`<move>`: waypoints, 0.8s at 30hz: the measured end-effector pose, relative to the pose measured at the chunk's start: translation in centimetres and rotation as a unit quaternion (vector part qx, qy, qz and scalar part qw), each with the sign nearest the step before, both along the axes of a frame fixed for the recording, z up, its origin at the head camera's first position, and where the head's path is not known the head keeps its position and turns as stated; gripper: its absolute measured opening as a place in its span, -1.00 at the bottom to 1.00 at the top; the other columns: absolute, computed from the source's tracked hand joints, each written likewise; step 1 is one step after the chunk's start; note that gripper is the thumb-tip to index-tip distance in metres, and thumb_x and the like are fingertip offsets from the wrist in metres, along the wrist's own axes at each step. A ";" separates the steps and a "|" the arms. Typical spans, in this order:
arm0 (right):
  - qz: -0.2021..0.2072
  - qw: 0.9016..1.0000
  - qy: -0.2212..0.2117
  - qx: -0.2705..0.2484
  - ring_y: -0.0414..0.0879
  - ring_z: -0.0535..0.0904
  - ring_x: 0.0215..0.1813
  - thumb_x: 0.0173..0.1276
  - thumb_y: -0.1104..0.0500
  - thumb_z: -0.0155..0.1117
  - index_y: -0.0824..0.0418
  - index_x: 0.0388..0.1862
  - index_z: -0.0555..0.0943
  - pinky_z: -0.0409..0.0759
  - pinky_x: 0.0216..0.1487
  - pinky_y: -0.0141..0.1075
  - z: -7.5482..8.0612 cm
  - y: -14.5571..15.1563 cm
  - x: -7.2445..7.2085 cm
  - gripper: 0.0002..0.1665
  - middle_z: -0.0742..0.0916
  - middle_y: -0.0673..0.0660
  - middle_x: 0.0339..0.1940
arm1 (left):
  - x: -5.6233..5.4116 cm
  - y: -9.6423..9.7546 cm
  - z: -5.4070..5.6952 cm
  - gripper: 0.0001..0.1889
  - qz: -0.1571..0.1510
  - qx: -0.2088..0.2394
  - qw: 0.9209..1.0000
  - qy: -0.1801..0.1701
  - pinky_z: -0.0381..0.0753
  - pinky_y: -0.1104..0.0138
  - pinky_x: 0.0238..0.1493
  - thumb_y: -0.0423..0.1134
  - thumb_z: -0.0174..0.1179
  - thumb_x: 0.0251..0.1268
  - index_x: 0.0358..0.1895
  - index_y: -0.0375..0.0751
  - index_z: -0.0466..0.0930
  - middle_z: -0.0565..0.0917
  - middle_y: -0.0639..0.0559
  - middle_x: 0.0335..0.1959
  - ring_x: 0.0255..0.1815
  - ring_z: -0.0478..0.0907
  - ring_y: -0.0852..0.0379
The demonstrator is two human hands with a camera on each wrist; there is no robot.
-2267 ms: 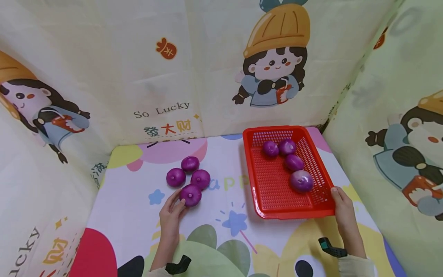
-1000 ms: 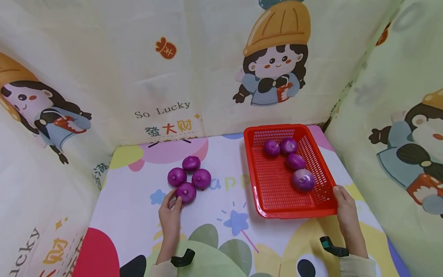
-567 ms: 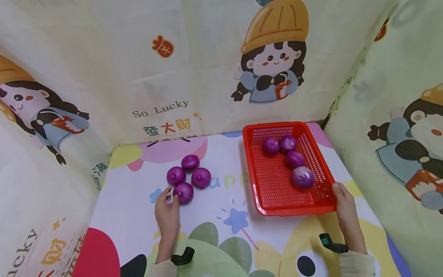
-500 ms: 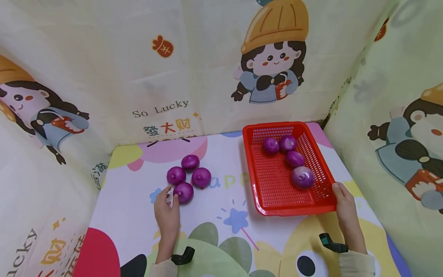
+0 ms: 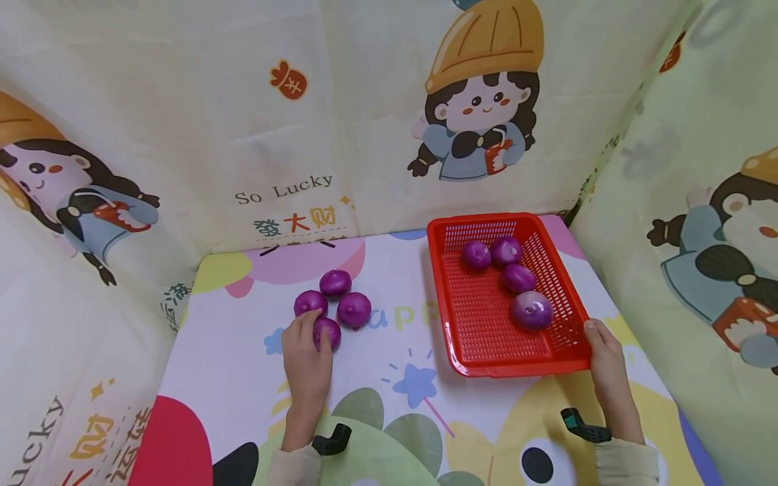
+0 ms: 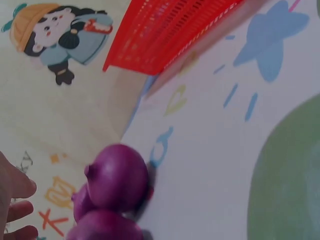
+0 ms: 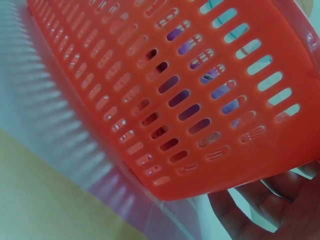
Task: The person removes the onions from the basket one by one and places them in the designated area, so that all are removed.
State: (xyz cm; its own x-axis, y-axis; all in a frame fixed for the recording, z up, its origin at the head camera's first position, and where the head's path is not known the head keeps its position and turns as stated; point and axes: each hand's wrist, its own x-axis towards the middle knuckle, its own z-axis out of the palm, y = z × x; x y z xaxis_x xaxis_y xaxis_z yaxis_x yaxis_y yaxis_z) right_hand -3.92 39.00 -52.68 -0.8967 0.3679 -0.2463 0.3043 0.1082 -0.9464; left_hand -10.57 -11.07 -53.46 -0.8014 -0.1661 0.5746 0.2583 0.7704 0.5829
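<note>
My left hand point(image 5: 307, 359) reaches over the nearest of several purple onions, its thumb and fingers beside and above that onion point(image 5: 331, 332) and covering its left part. Left of it, another onion point(image 5: 308, 302) lies partly behind the fingertips. Two more onions, one at the back point(image 5: 335, 283) and one on the right point(image 5: 354, 310), complete the tight cluster. In the left wrist view the fingers point(image 6: 21, 210) are spread, apart from the visible onions. My right hand point(image 5: 609, 361) grips the near right corner of a red perforated basket point(image 5: 474, 341), fingers underneath. Inside are several onions, one paler point(image 5: 533, 310).
A printed cloth point(image 5: 389, 358) covers the table. Patterned fabric walls point(image 5: 377, 121) close off the back and both sides. The basket stands right of the onion cluster, close to the back wall point(image 5: 365, 209).
My left hand first held the near onion, drew it left, and loosened its fingers. Now the hand has moved forward and right over that onion. The right hand keeps its hold on the basket.
</note>
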 end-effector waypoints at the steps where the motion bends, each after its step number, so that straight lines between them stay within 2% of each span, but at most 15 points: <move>1: -0.001 1.000 0.002 -0.002 -0.30 0.77 -0.39 0.72 -0.18 -0.18 -0.11 0.21 0.44 0.72 -0.31 -0.47 0.0 0.0 -0.1 -0.66 0.70 -0.41 -0.27 | -0.1 0.3 0.2 -0.61 -0.008 -0.011 1.000 0.006 0.51 -0.08 0.20 -0.51 0.35 0.26 0.16 -0.33 0.66 0.66 -0.28 0.12 0.14 0.52 -0.31; 4: -0.003 1.000 0.006 -0.002 -0.31 0.77 -0.39 0.72 -0.17 -0.17 -0.08 0.19 0.45 0.72 -0.31 -0.48 0.1 0.0 -0.2 -0.66 0.71 -0.41 -0.27 | -0.5 1.5 0.7 -0.63 -0.032 -0.048 0.998 0.026 0.51 -0.09 0.17 -0.47 0.37 0.27 0.15 -0.34 0.67 0.68 -0.26 0.10 0.14 0.54 -0.29; 7: -0.008 1.000 0.012 -0.010 -0.30 0.76 -0.41 0.72 -0.15 -0.16 -0.07 0.18 0.46 0.72 -0.32 -0.48 0.0 0.0 -0.2 -0.68 0.71 -0.39 -0.28 | -0.7 3.0 1.4 -0.65 -0.053 -0.084 0.995 0.029 0.55 -0.08 0.13 -0.41 0.35 0.32 0.16 -0.30 0.67 0.68 -0.23 0.12 0.14 0.55 -0.25; 11: -0.015 1.000 0.016 -0.009 -0.31 0.75 -0.42 0.71 -0.16 -0.14 -0.10 0.17 0.47 0.71 -0.33 -0.49 0.0 -0.2 -0.1 -0.69 0.71 -0.39 -0.29 | -1.0 5.2 2.5 -0.66 -0.081 -0.106 0.991 0.021 0.59 -0.05 0.12 -0.35 0.33 0.36 0.18 -0.22 0.68 0.68 -0.17 0.15 0.18 0.56 -0.20; 17: -0.019 1.000 0.004 0.001 -0.32 0.74 -0.41 0.71 -0.18 -0.14 -0.09 0.22 0.45 0.71 -0.32 -0.50 0.0 -0.3 0.0 -0.65 0.70 -0.42 -0.28 | -1.4 8.3 3.7 -0.64 -0.125 -0.134 0.982 0.037 0.59 0.03 0.07 -0.31 0.33 0.36 0.20 -0.14 0.68 0.69 -0.09 0.17 0.18 0.56 -0.13; 21: -0.014 1.000 0.011 -0.001 -0.31 0.74 -0.42 0.71 -0.17 -0.14 -0.10 0.20 0.45 0.71 -0.33 -0.50 0.2 -0.3 0.1 -0.67 0.70 -0.41 -0.29 | -1.9 10.5 5.0 -0.64 -0.163 -0.140 0.976 0.028 0.59 0.06 0.08 -0.25 0.35 0.36 0.20 -0.10 0.68 0.68 -0.04 0.18 0.18 0.55 -0.08; 24: -0.012 1.000 0.016 -0.005 -0.31 0.75 -0.43 0.71 -0.17 -0.15 -0.13 0.17 0.46 0.71 -0.34 -0.49 0.2 -0.3 0.1 -0.70 0.71 -0.40 -0.29 | -2.3 12.1 6.4 -0.62 -0.210 -0.125 0.970 -0.007 0.61 0.07 0.14 -0.22 0.38 0.36 0.22 -0.09 0.68 0.68 -0.02 0.19 0.21 0.56 -0.05</move>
